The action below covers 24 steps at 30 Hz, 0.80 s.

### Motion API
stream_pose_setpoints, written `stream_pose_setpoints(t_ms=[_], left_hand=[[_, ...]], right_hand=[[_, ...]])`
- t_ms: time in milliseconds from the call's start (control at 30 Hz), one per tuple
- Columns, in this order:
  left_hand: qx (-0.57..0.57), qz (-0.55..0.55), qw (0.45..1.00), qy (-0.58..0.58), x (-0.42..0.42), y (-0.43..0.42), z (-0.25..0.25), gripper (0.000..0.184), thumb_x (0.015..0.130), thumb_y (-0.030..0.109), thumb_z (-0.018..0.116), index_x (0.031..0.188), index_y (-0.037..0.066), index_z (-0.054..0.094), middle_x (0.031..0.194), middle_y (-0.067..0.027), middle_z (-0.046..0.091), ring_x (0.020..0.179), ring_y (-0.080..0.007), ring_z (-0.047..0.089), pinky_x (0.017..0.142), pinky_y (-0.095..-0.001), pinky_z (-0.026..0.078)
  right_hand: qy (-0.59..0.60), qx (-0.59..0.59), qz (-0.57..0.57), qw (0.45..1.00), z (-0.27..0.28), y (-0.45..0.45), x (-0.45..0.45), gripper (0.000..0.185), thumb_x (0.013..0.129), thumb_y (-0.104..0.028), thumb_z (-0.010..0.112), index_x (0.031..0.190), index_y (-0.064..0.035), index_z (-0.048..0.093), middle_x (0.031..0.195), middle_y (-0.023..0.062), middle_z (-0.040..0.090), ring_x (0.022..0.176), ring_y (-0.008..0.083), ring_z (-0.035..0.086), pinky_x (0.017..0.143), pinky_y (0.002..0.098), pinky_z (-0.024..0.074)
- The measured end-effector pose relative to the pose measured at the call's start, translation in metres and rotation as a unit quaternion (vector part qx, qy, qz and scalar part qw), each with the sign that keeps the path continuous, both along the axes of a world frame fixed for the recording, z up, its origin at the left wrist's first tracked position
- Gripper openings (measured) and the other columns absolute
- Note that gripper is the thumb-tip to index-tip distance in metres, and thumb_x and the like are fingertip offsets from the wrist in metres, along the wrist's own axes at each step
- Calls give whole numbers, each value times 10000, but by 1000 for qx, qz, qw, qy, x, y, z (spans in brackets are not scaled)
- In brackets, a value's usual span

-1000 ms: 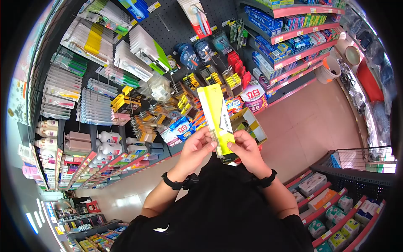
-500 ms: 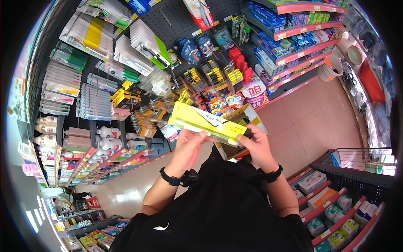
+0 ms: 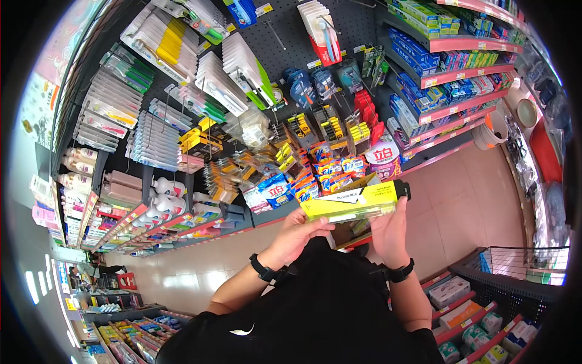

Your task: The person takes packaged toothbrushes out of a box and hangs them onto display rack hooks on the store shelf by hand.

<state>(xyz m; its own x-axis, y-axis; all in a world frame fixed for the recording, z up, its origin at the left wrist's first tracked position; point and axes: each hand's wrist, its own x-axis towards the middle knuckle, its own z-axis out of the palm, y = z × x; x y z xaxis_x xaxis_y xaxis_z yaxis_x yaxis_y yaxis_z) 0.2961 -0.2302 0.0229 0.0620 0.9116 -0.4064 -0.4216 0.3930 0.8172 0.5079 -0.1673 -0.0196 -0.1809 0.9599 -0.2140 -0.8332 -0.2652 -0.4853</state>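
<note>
A yellow and white toothbrush pack (image 3: 348,201) with a clear lower side is held out in front of my chest, nearly level. My left hand (image 3: 300,235) pinches its left end, with the thumb lying along the lower edge. My right hand (image 3: 390,233) supports the right end, its fingers mostly behind the pack beside a black tab. An open cardboard box (image 3: 350,233) shows partly below and behind the pack. Just beyond it lie orange Tide detergent bags (image 3: 332,170).
A dark pegboard (image 3: 282,36) with hanging toothbrush packs (image 3: 163,42) rises ahead. Shelves of toothpaste boxes (image 3: 418,51) stand at the right. Another shelf with paper packs (image 3: 467,315) is close at my lower right. Tiled floor (image 3: 448,194) runs between.
The pack has turned from slanting down rightward to nearly level. My right hand has shifted from pinching its front to its right end. The view has swung left.
</note>
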Motion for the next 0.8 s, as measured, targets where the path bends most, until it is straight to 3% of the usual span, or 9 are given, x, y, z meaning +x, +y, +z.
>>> stream_pose_setpoints(t_ms=[33, 100, 167, 200, 233, 367, 433, 533, 800], left_hand=[[0, 0, 1000, 0, -1, 0, -1, 292, 945, 103, 662, 1222, 33, 599, 1143, -92, 680, 960, -177, 687, 832, -313, 562], [16, 42, 998, -39, -2, 1, -1, 275, 950, 103, 655, 1212, 34, 609, 1143, -93, 682, 990, -185, 684, 853, -319, 561], [15, 45, 998, -32, 1, 2, 4, 261, 952, 102, 652, 1201, 30, 619, 1128, -87, 683, 961, -174, 682, 844, -314, 556], [12, 44, 999, -26, 5, 3, 5, 248, 955, 100, 649, 1191, 27, 628, 1113, -81, 685, 932, -164, 680, 835, -309, 551], [8, 37, 999, -29, 7, 2, 3, 248, 955, 100, 649, 1191, 27, 628, 1113, -81, 685, 932, -164, 680, 835, -309, 551], [-3, -27, 1000, 5, 1, -5, 2, 172, 965, 112, 640, 1097, 7, 675, 987, -51, 692, 831, -129, 646, 784, -291, 526], [-8, -54, 998, 18, 0, -9, 6, 159, 970, 120, 636, 1062, 1, 688, 938, -42, 692, 801, -120, 633, 767, -285, 518], [55, -103, 989, 95, 4, -15, 12, 155, 982, 132, 626, 1002, 0, 706, 863, -42, 693, 792, -110, 636, 772, -271, 513], [71, -93, 983, 141, 8, -18, 28, 150, 968, 101, 643, 1043, -17, 698, 910, -47, 695, 837, -111, 647, 784, -267, 532]], right_hand=[[70, -6, 42, 997, 2, -3, -2, 465, 1051, -339, 477, 1403, -46, 398, 1322, 116, 565, 1209, 224, 564, 966, 382, 495], [79, 60, 73, 992, -20, -5, -6, 545, 1040, -343, 497, 1465, -53, 316, 1387, 130, 509, 1270, 263, 518, 1015, 421, 470], [-77, 240, 121, 960, -31, -10, -14, 515, 1016, -226, 553, 1449, -44, 341, 1377, 125, 517, 1274, 262, 517, 1023, 422, 464], [-176, 186, 146, 956, -2, -14, -21, 510, 977, -69, 574, 1437, -34, 359, 1359, 105, 529, 1253, 228, 523, 1027, 395, 454], [-186, 160, 157, 956, 2, -15, -27, 525, 945, 19, 570, 1427, -25, 368, 1337, 90, 547, 1225, 185, 529, 1024, 360, 442], [-157, 185, 138, 960, 20, -4, -32, 376, 982, -54, 548, 1345, -8, 463, 1231, 76, 602, 1141, 147, 568, 1004, 323, 438], [-173, 190, 144, 956, 28, -2, -27, 374, 979, -14, 556, 1341, 11, 466, 1227, 75, 596, 1109, 117, 576, 936, 286, 481], [-164, 213, 159, 950, 37, -2, -27, 337, 984, -33, 557, 1314, 21, 515, 1185, 64, 620, 1112, 110, 565, 947, 283, 466], [-174, 206, 159, 950, 38, -1, -25, 315, 992, -77, 569, 1286, 31, 544, 1147, 51, 632, 1064, 96, 568, 935, 271, 462]])
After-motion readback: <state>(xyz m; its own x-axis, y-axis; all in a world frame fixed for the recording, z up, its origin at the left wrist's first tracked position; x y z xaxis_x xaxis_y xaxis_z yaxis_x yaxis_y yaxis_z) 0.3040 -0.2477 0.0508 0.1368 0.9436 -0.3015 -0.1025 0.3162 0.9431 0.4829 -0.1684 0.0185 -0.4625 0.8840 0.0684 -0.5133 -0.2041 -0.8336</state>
